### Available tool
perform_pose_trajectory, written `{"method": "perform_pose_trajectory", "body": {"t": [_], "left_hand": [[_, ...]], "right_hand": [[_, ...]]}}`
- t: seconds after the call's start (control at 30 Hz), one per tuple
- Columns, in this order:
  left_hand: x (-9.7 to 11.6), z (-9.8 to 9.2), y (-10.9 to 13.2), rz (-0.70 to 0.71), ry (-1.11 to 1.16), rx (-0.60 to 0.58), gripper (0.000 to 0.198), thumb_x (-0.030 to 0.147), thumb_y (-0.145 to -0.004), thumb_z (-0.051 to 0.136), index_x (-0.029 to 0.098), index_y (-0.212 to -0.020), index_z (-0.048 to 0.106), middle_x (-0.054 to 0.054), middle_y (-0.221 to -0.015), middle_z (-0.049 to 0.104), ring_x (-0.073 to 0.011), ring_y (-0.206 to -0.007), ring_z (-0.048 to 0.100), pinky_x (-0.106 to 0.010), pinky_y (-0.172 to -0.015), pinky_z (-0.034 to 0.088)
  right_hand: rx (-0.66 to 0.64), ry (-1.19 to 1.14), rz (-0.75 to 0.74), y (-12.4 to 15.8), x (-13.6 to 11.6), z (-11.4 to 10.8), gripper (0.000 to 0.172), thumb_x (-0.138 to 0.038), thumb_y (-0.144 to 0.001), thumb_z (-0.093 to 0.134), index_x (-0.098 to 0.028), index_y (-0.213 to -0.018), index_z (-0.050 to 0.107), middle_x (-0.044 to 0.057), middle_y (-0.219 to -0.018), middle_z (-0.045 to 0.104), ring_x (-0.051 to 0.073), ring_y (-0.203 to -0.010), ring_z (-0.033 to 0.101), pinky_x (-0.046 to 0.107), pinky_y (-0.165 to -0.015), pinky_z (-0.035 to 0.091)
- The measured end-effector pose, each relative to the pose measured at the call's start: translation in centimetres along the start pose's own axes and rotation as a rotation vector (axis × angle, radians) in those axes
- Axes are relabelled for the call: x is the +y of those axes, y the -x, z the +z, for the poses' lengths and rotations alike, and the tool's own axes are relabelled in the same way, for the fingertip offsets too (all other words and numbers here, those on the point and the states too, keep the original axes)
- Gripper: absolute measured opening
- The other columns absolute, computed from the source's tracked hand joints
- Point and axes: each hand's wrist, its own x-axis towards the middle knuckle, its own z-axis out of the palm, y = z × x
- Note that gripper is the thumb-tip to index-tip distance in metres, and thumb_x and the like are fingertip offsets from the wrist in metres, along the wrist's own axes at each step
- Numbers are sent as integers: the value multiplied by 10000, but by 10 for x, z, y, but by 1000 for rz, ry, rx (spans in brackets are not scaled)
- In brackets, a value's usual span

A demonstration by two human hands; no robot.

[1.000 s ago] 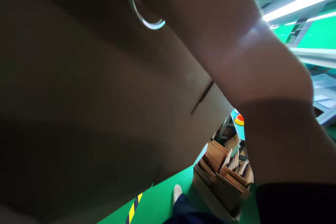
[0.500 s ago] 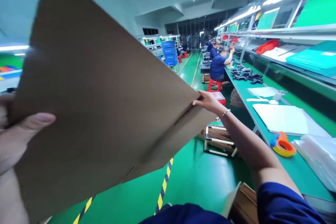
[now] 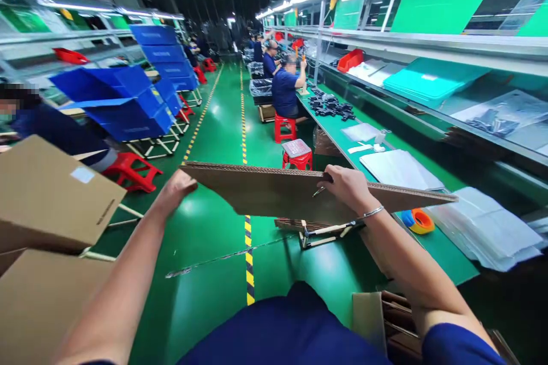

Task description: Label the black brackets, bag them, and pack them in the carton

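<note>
A flat cardboard sheet (image 3: 265,191), brown with corrugated edges, spans the space before me, its long top edge nearly level. At its left end my left hand (image 3: 177,187) is closed on the corner. My right hand (image 3: 346,183) grips the top edge right of the middle, fingers wrapped over it, with a slot showing beside the fingertips. The sheet's right end reaches over the workbench. Below it, a low rack of pale pipes (image 3: 327,234) with stacked cardboard is partly hidden.
Cardboard boxes (image 3: 55,188) stand at the left, beside a red stool (image 3: 135,171). Blue bins (image 3: 124,102) are stacked farther back. On the green workbench (image 3: 454,259) lie a tape roll (image 3: 418,220) and plastic bags (image 3: 483,228). An open box (image 3: 368,313) sits low right. A seated person (image 3: 286,88) works ahead.
The cardboard sheet has swung from a large upright face on the left to a lower, edge-on position in front of me. My left hand has moved right and away. The view has turned left.
</note>
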Motion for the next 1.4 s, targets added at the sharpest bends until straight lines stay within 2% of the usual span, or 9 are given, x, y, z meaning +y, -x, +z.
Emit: {"method": "perform_pose_trajectory", "body": {"t": [0.1,0.17,0.27,0.43,0.7,1.0,1.2,1.3,1.4], "left_hand": [[6,58,-96,141,77,-74,557,505,-803,497,163,-1240,534,-128,-1318,594,-257,-1222,549,-402,-1044,425],[23,117,-143,211,-84,-376,453,458,-862,431,190,-1176,617,-78,-1215,663,-234,-1179,574,-362,-1064,398],[42,216,-186,263,-348,-919,364,432,-864,462,240,-1071,692,-26,-1093,719,-213,-1126,603,-286,-1030,397],[31,321,-239,278,-395,-1108,313,445,-860,518,225,-831,740,-52,-977,749,-219,-966,665,-240,-864,451],[23,383,-342,429,-351,-1443,368,411,-937,409,226,-896,724,-6,-1023,744,-146,-919,669,-178,-827,437],[52,441,-371,765,-573,-1358,219,306,-871,548,159,-1007,635,-125,-857,709,-281,-881,673,-363,-848,467],[60,471,-398,745,-580,-1253,279,321,-917,446,119,-961,632,-179,-995,695,-300,-1028,645,-388,-926,449],[57,484,-397,669,-538,-1231,308,277,-910,398,88,-921,640,-217,-1028,684,-319,-1026,646,-399,-904,464],[48,485,-383,584,-445,-1235,294,265,-872,422,97,-982,637,-201,-1083,679,-314,-1046,639,-380,-884,479]], "right_hand": [[-88,87,114,-23,16,55,263,-458,-897,566,-202,-952,597,70,-901,698,207,-793,656,279,-539,268],[-132,111,174,-38,33,90,240,-431,-909,556,-196,-950,591,81,-898,694,205,-798,661,280,-547,294],[-159,124,238,-61,64,128,239,-407,-935,511,-183,-936,593,87,-873,690,196,-758,656,279,-554,321],[-158,90,272,-94,102,147,266,-380,-938,495,-164,-1019,628,112,-895,697,218,-803,643,312,-738,416],[121,60,488,-86,87,198,491,-236,-974,334,-176,-1458,395,140,-1469,458,311,-1393,335,547,-1124,191],[117,-64,579,-119,114,169,363,-212,-945,375,-82,-1198,600,174,-961,661,280,-899,575,441,-852,489],[-56,-349,433,-69,12,125,339,-337,-958,429,-171,-1197,602,77,-781,673,212,-692,593,329,-639,512],[-137,-456,676,-47,-27,107,326,-377,-970,393,-242,-1114,652,70,-862,713,206,-742,652,325,-690,531],[80,-258,1123,-34,-9,102,356,-398,-934,412,-201,-1134,631,151,-1088,680,289,-1022,635,435,-900,506]]}}
